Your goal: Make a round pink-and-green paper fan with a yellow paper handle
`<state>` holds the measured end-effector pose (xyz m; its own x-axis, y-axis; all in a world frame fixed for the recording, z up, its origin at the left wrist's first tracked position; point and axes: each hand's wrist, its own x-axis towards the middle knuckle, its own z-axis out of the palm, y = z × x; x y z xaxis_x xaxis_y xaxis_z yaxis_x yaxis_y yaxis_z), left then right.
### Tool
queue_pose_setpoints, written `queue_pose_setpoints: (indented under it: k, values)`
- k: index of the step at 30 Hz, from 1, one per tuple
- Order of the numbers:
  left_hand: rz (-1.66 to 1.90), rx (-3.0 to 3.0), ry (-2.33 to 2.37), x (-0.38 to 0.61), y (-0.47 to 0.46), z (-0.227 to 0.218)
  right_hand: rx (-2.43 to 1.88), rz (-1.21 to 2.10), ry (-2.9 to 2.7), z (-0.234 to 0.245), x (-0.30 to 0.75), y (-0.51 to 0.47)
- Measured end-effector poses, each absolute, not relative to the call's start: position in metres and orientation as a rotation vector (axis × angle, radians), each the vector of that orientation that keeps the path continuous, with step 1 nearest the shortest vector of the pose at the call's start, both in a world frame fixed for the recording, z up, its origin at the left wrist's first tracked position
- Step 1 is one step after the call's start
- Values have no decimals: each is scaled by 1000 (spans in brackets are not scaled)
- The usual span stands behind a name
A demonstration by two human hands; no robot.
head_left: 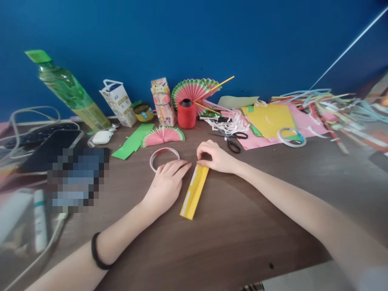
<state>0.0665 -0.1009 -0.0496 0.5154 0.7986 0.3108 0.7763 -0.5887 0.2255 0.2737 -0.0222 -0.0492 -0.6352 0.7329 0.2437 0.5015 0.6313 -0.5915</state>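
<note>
So, using the red thread spool point(186, 115) as the landmark: there's a big stretch of brown tabletop point(230, 230) in front of it, running to the desk's near edge, so plenty of room to slide stuff toward you. Behind the spool it's tighter, since the blue wall point(194, 36) is right there.

Counts: one green-capped bottle point(72, 91) and two cartons, a white one point(119, 104) and a pinkish one point(163, 104), all left of the spool. One pair of scissors point(234, 143) to its right. Two tape rolls: one point(152, 161) in front and a bit left, one point(304, 139) well off to the right. One pleated fan point(163, 136) lies front-left of it.

The yellow paper strip point(195, 192) is in front of the spool, slanting toward the near edge, creased lengthwise, with two whitish pieces along its left side. The right hand point(216, 155) has its spool-side end pinched between thumb and finger. The left hand point(168, 182) is palm down by the nearer tape roll; can't tell if it's gripping anything.
</note>
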Motion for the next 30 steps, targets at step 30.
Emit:
queue_pose_setpoints:
  k: [30]
  values:
    - [792,1638,1326,70,-104,-35,-666,297,-2141,-41,250,-65]
